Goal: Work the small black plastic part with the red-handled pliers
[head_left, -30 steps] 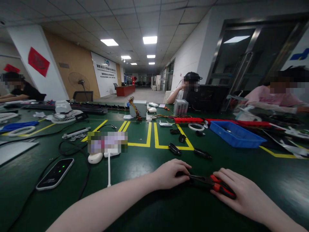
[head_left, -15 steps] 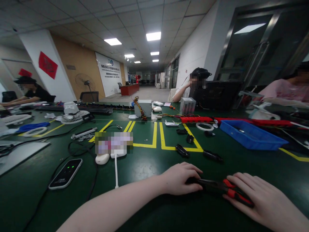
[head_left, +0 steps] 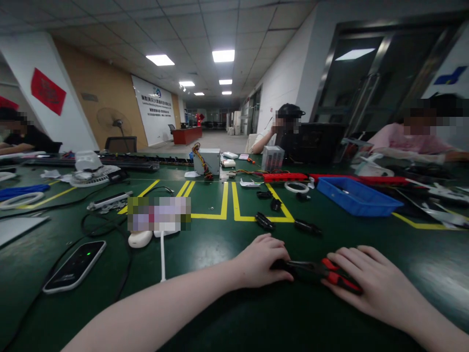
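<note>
My right hand [head_left: 372,283] is wrapped round the red-and-black handles of a pair of pliers [head_left: 339,278]. The narrow metal jaws of the pliers point left, toward my left hand [head_left: 260,261]. In its closed fingers my left hand grips a small black part [head_left: 279,264], mostly hidden by the fingers. The pliers' tips meet or touch this part; the exact contact is too dark to make out. Beyond my hands, a black cylindrical piece [head_left: 308,227] and a ribbed black piece [head_left: 264,221] lie on the green table, with smaller black pieces [head_left: 276,204] behind them.
A blue tray [head_left: 357,208] stands at the right. To the left lie a black-faced device [head_left: 75,268] with a green light, a white cable [head_left: 163,256] and black cables. Farther back are a metal power supply box [head_left: 212,162] and a white ring [head_left: 296,187]. Other people sit around the table.
The whole view has shifted, so the scene sits farther left in the picture. Both hands keep their grips, with the pliers still at the black part.
</note>
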`<state>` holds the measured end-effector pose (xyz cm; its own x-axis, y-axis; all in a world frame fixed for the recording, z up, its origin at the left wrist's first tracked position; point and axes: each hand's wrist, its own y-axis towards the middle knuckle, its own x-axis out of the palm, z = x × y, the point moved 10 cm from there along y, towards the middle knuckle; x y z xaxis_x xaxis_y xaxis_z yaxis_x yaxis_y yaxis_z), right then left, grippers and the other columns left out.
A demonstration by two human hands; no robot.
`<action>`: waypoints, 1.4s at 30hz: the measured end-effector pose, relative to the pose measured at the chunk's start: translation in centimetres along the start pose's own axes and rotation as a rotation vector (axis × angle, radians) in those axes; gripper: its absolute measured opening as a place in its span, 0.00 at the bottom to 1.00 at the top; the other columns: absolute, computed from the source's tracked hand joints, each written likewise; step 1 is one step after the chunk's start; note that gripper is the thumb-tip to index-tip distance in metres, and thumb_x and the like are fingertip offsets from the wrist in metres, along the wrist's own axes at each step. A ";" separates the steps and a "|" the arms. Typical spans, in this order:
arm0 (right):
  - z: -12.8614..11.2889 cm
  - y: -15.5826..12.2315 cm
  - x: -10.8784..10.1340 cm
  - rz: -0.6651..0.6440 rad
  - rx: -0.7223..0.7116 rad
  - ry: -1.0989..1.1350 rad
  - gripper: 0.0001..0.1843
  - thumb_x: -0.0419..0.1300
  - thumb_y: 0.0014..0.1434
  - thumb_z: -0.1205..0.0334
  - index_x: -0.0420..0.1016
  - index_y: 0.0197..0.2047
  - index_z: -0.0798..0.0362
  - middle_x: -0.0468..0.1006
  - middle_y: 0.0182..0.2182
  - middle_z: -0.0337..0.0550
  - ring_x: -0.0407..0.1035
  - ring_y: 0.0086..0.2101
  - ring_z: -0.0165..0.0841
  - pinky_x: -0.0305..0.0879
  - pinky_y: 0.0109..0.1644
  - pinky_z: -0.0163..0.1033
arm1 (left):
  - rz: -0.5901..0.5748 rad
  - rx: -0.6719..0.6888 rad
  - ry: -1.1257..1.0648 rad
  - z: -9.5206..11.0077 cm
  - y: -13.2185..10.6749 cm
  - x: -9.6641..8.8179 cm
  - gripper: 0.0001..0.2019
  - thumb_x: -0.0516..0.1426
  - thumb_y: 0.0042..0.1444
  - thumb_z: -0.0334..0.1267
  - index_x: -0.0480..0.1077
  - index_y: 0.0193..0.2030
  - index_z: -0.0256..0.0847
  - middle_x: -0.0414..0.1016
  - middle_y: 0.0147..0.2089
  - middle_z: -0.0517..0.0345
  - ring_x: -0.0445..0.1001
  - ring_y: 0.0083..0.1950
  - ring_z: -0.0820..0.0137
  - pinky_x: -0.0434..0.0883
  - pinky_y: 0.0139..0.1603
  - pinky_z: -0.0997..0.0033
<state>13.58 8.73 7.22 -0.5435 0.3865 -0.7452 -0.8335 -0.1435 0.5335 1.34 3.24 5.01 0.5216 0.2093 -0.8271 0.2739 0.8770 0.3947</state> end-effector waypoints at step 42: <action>0.7 -0.1 0.2 -0.134 0.180 0.078 0.19 0.56 0.61 0.55 0.66 0.51 0.57 0.72 0.44 0.53 0.65 0.47 0.45 0.63 0.51 0.51 | -0.054 -0.151 -0.246 -0.9 -0.2 1.2 0.11 0.56 0.55 0.31 0.73 0.44 0.42 0.72 0.50 0.54 0.68 0.53 0.62 0.63 0.57 0.60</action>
<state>13.61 9.43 7.25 -0.4406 0.3190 -0.8391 -0.8715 0.0721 0.4850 1.22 3.70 3.61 0.6949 0.0655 -0.7161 0.1932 0.9422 0.2737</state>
